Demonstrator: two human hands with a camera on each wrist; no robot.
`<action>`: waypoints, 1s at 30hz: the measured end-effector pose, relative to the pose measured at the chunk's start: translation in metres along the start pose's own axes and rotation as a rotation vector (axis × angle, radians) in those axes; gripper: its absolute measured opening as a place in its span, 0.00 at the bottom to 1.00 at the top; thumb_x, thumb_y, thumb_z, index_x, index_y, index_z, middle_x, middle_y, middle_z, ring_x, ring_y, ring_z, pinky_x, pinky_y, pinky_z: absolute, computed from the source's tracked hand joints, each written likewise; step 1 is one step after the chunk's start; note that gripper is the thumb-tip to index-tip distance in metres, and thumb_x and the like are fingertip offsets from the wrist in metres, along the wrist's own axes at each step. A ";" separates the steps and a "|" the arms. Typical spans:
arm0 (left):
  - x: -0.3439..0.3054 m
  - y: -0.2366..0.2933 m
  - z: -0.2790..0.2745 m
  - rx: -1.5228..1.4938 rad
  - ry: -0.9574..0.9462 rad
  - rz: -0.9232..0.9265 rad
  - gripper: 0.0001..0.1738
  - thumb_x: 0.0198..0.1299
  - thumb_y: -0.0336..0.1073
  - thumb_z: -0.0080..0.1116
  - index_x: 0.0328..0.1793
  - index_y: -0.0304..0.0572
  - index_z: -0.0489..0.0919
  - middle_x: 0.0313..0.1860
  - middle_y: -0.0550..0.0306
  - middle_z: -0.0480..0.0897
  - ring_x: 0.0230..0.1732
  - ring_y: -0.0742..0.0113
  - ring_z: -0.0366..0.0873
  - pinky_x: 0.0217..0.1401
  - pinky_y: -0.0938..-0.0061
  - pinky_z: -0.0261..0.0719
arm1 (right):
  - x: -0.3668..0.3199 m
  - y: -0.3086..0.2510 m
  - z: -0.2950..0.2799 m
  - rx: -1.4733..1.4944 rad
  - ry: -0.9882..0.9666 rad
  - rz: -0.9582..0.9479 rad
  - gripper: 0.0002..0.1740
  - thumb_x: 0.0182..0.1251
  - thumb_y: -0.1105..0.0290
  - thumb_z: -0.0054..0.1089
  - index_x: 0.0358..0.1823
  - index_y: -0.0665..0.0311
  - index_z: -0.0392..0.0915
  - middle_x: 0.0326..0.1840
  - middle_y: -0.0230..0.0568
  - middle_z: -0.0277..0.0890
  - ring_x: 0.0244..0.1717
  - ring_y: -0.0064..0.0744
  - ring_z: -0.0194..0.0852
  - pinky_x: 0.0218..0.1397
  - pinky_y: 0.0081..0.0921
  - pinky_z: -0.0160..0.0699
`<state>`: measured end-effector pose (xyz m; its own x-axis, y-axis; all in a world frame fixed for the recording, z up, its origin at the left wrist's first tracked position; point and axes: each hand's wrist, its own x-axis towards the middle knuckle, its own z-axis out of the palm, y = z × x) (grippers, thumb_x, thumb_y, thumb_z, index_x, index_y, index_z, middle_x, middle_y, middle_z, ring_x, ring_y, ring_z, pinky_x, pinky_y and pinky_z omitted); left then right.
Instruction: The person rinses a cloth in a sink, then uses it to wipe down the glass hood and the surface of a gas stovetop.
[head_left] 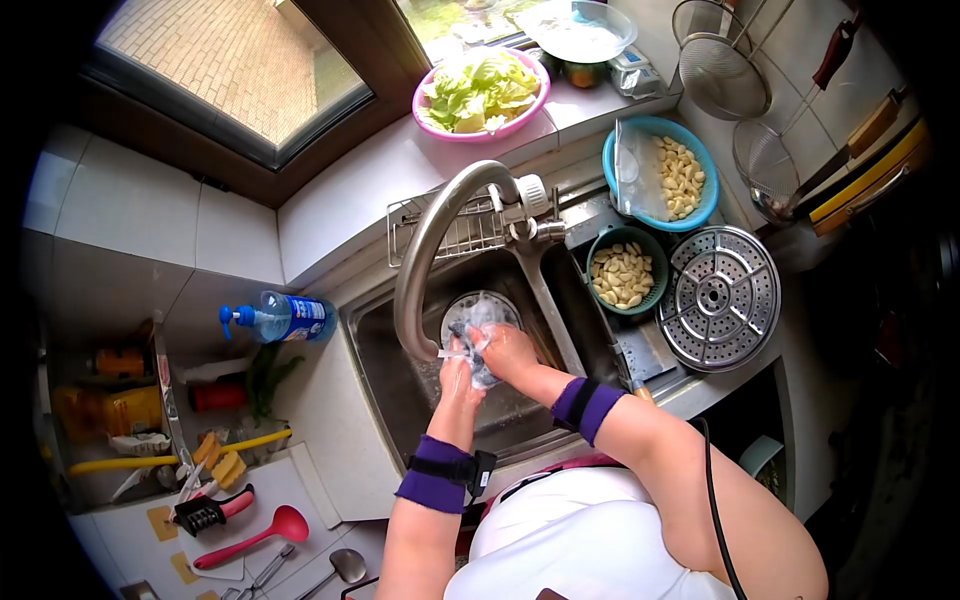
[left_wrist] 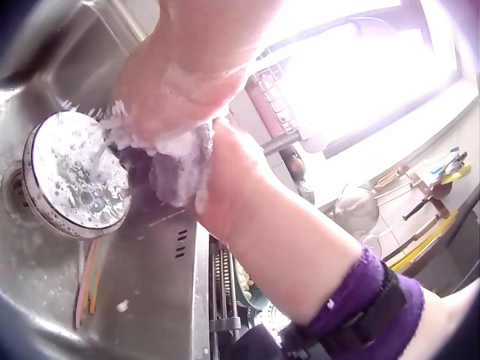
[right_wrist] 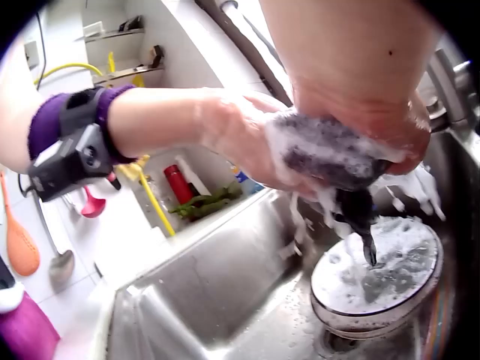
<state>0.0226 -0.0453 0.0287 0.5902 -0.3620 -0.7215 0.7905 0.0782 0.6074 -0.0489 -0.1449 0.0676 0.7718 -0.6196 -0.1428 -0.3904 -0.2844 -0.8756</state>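
Both hands squeeze a dark grey, sudsy cloth [right_wrist: 330, 150] between them over the sink [head_left: 400, 400]. My left hand [head_left: 457, 377] grips it from the left, and my right hand [head_left: 503, 350] curls over it from the other side. Foam coats the fingers of both hands, and a dark end of the cloth hangs below them in the right wrist view. Under the hands, a white dark-rimmed bowl [left_wrist: 56, 223] full of foamy water sits in the sink. The bent tap [head_left: 412, 290] ends right beside the left hand.
Several thin sticks [left_wrist: 91, 285] lie on the sink floor by the bowl. To the right stand a green basket of pale cloves [head_left: 622, 275], a blue basin [head_left: 711, 190] and a perforated steamer plate [head_left: 718, 295]. A blue pump bottle [head_left: 295, 317] lies left; lettuce [head_left: 480, 90] is on the sill.
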 end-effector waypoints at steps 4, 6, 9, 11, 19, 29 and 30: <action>-0.002 0.009 0.001 -0.274 -0.062 -0.227 0.18 0.75 0.48 0.42 0.57 0.45 0.76 0.48 0.54 0.82 0.50 0.59 0.81 0.53 0.57 0.82 | -0.019 -0.020 0.011 0.002 0.054 -0.114 0.24 0.72 0.50 0.45 0.31 0.61 0.82 0.33 0.51 0.82 0.36 0.57 0.80 0.39 0.50 0.78; -0.002 0.001 0.005 -0.184 -0.051 -0.126 0.19 0.75 0.48 0.40 0.58 0.45 0.75 0.51 0.53 0.82 0.51 0.57 0.81 0.55 0.56 0.80 | -0.007 -0.011 0.004 -0.025 0.021 -0.014 0.24 0.72 0.49 0.46 0.32 0.61 0.81 0.34 0.51 0.81 0.37 0.58 0.79 0.39 0.50 0.75; 0.009 0.000 0.008 -0.120 -0.078 -0.122 0.20 0.74 0.50 0.40 0.59 0.47 0.74 0.53 0.54 0.81 0.53 0.55 0.79 0.58 0.55 0.78 | 0.000 -0.010 -0.004 -0.026 0.036 0.017 0.24 0.72 0.50 0.46 0.29 0.61 0.80 0.33 0.52 0.81 0.34 0.57 0.80 0.39 0.52 0.77; 0.016 0.003 0.006 -0.206 -0.041 -0.199 0.20 0.74 0.51 0.41 0.57 0.48 0.75 0.52 0.55 0.81 0.53 0.55 0.79 0.58 0.56 0.78 | -0.009 -0.022 -0.001 -0.063 0.055 -0.013 0.24 0.73 0.50 0.46 0.29 0.61 0.80 0.32 0.52 0.81 0.34 0.57 0.80 0.38 0.51 0.77; -0.003 0.029 0.061 -0.163 -0.077 -0.228 0.31 0.75 0.59 0.30 0.63 0.45 0.74 0.58 0.50 0.80 0.62 0.50 0.75 0.69 0.52 0.69 | 0.020 0.008 -0.034 -0.044 0.092 0.057 0.25 0.71 0.47 0.49 0.34 0.63 0.81 0.35 0.57 0.81 0.38 0.60 0.80 0.40 0.51 0.77; -0.037 0.068 0.049 -0.185 -0.502 -0.294 0.36 0.68 0.63 0.47 0.61 0.34 0.73 0.60 0.43 0.77 0.63 0.49 0.74 0.69 0.54 0.70 | 0.014 -0.022 -0.020 -0.062 -0.077 -0.438 0.17 0.55 0.72 0.60 0.49 0.58 0.81 0.42 0.46 0.74 0.43 0.52 0.77 0.45 0.41 0.79; -0.016 0.063 0.030 -0.197 -0.561 -0.306 0.34 0.69 0.60 0.47 0.60 0.33 0.73 0.57 0.43 0.78 0.60 0.51 0.76 0.65 0.56 0.73 | 0.006 -0.026 -0.014 -0.104 -0.067 -0.461 0.17 0.55 0.73 0.60 0.48 0.59 0.81 0.42 0.48 0.73 0.44 0.52 0.75 0.46 0.42 0.78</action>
<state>0.0583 -0.0623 0.0886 0.2026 -0.8189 -0.5370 0.9552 0.0444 0.2927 -0.0409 -0.1508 0.0962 0.9057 -0.3641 0.2173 -0.0451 -0.5923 -0.8045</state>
